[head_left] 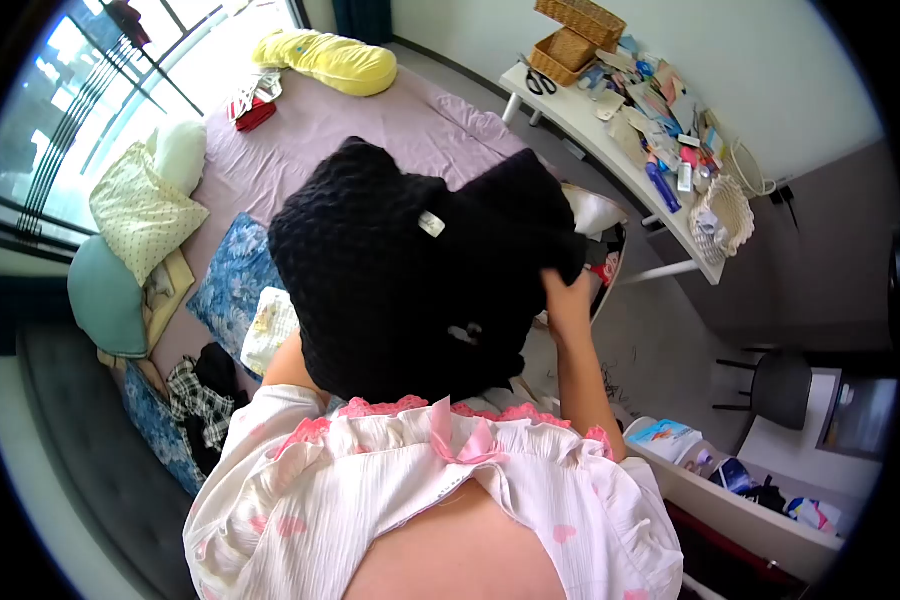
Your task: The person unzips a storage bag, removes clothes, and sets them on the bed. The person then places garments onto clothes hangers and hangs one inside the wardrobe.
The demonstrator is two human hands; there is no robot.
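Note:
A large black garment (390, 270) with a bumpy, textured surface is held up in front of my chest, spread out and partly bunched. A small white label (431, 224) shows near its upper middle. My right hand (564, 292) grips its right edge, with the fingers partly tucked into the cloth. On the other side, only my left forearm (298, 366) shows; the left hand is hidden behind the garment, so its fingers cannot be made out.
Beyond is a bed with a pink sheet (270, 150), a yellow bolster (325, 62), pillows (145, 210) and a blue floral cloth (235, 270). A cluttered white table (705, 262) stands at right, near an open drawer (740, 500) of items.

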